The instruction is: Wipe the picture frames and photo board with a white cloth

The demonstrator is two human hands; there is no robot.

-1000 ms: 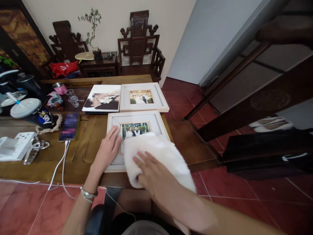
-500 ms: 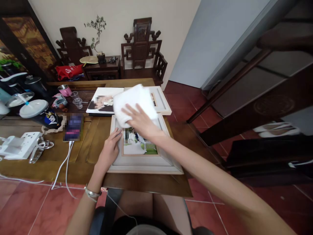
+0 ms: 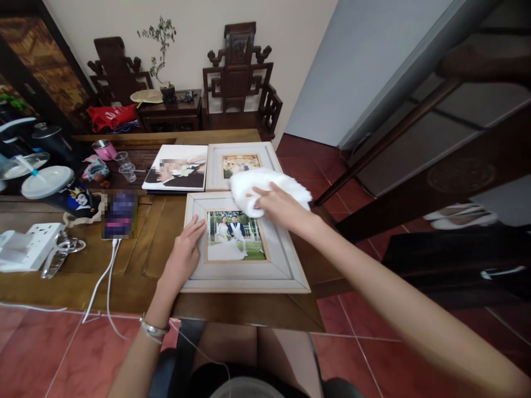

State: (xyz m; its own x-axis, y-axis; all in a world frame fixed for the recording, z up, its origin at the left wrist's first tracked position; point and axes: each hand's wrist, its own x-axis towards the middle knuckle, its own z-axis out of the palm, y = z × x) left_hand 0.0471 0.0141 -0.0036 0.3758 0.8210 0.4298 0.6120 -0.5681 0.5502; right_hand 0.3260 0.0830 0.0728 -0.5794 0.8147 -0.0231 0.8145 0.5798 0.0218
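A white picture frame (image 3: 244, 276) with a wedding photo in it lies flat near the table's front edge. My left hand (image 3: 188, 251) rests on the frame's left side, fingers stretched out along its border. In my right hand (image 3: 282, 207) is a fluffy white cloth (image 3: 265, 179), gripped over the frame's upper right corner. The cloth covers that corner and the lower part of a second white picture frame (image 3: 215, 160) behind. Left of this second frame lies a photo book (image 3: 182, 171) with a picture on its cover.
On the left of the wooden table (image 3: 157, 221) are a phone (image 3: 120, 215) on a white cable, a power strip (image 3: 35, 249), a clear hair claw (image 3: 62, 251), a lidded drink cup (image 3: 53, 185) and a pink mug (image 3: 103, 149). Carved chairs (image 3: 238, 83) stand behind.
My right hand has moved the white cloth to the right, uncovering the wedding photo and the photo book's right side. My left hand keeps its place on the frame.
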